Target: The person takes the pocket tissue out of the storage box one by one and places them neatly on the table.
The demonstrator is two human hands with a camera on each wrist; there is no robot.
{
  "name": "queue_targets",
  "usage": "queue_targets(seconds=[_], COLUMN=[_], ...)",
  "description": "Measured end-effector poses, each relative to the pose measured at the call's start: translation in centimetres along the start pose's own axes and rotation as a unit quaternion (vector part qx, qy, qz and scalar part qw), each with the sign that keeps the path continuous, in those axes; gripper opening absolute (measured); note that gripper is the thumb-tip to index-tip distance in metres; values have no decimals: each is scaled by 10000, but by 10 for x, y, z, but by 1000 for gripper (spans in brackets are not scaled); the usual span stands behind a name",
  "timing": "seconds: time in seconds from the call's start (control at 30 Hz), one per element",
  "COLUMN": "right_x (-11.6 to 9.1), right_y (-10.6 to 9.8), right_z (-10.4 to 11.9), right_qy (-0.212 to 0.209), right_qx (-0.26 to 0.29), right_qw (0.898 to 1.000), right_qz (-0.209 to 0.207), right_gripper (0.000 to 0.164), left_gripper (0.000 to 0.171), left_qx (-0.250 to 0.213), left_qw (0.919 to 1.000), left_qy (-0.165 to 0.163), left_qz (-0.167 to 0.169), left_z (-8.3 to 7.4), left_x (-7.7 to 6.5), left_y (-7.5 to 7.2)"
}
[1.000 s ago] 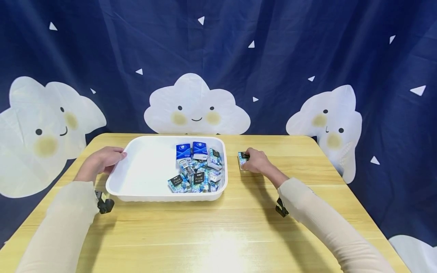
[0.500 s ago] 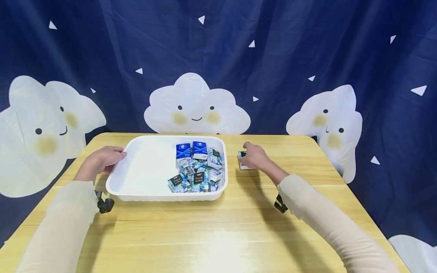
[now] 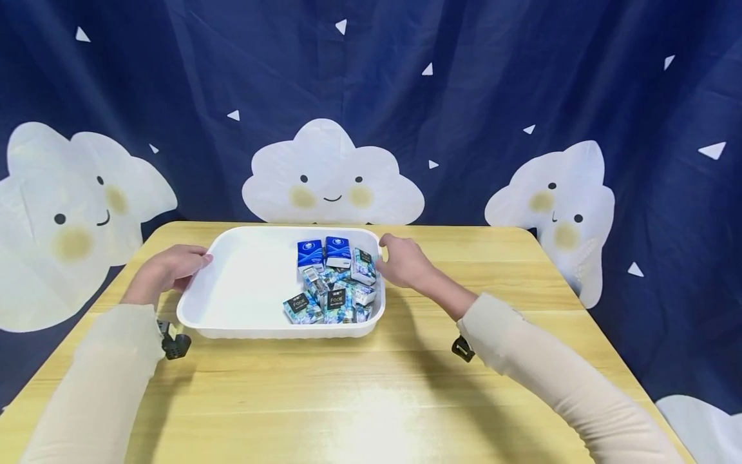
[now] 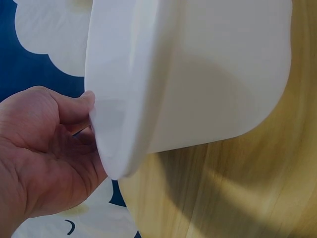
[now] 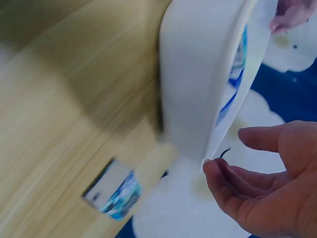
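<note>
My left hand [image 3: 171, 267] grips the left end of a white plastic tray [image 3: 243, 277], its thumb on the rim in the left wrist view. Over by the tray's right rim is my right hand [image 3: 406, 261]. In the right wrist view its thumb and fingers stand apart with nothing between them, one fingertip right at the rim. Several tissue packs with a blue floral print [image 3: 338, 303] and two plain blue tissue packs [image 3: 338, 251] lie in the tray's right half. One more floral tissue pack [image 5: 114, 191] lies on the table, hidden behind my right hand in the head view.
The light wooden table [image 3: 324, 393] runs around the tray. Behind it hangs a dark blue curtain [image 3: 464, 116] printed with clouds and triangles. Small black wrist cameras are strapped under both sleeves.
My right hand has left the tissue pack on the table and moved left to the tray's right rim. The left hand keeps its hold on the tray, which stays in place.
</note>
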State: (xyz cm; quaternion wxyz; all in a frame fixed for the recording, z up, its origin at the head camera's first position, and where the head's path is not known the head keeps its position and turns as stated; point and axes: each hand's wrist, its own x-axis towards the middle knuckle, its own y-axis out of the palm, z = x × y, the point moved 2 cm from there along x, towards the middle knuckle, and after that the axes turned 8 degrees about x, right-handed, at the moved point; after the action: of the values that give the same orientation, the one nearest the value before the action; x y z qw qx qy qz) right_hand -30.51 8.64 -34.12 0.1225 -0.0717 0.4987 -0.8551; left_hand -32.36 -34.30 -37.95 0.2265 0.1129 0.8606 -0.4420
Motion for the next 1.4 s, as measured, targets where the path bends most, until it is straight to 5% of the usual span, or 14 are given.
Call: queue_targets(seconds=[0.43,0.8,1.4], right_x=[-19,-21,-20], right_y=[20,41,67], right_z=[47,58,68], right_qy=[-554,-640,-655], right_qx=[-62,-528,-946], right_qw=[9977,9931,9889], right_qz=[390,831,937], right_gripper=[47,55,68], left_gripper=[58,58,60], left_qx=[-53,-58,-9], left_qw=[10000,10000,10000], left_qy=[65,73,37], left_qz=[-20,-18,47], left_z=[-1,-1,2], left_x=[-1,-2,3], left_y=[1,1,1])
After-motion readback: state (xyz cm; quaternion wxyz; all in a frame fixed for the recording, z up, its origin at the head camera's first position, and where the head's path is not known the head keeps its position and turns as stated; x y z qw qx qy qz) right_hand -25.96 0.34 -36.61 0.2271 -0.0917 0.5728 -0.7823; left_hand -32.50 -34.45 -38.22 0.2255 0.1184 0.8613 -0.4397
